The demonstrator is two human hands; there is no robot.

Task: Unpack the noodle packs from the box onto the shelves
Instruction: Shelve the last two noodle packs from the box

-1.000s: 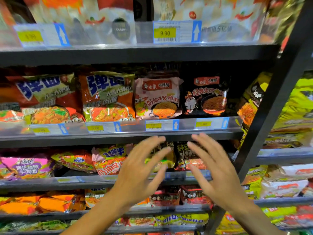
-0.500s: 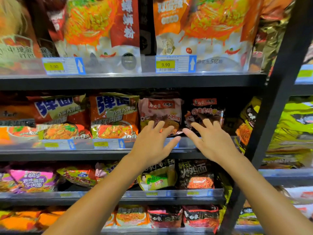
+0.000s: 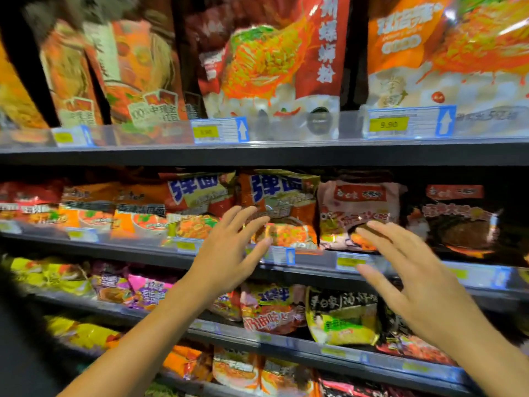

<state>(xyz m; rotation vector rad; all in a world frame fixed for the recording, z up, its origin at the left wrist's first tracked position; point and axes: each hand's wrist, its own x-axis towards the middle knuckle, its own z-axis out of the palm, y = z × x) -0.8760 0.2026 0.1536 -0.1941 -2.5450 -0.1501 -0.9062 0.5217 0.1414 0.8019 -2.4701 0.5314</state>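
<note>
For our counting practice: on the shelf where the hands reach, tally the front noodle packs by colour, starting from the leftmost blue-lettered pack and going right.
Orange packs with blue lettering: 2
Pink pack: 1
Black pack: 1
Total: 4

I stand close before a dark metal store rack (image 3: 257,154) whose tiers run across my whole view, one above another. Clear plastic strips along each front edge carry yellow price labels (image 3: 388,125) with blue arrow tabs (image 3: 444,121). Bright light from above glares on the upper tier; the lower tiers sit dimmer, blurred at the left.
</note>
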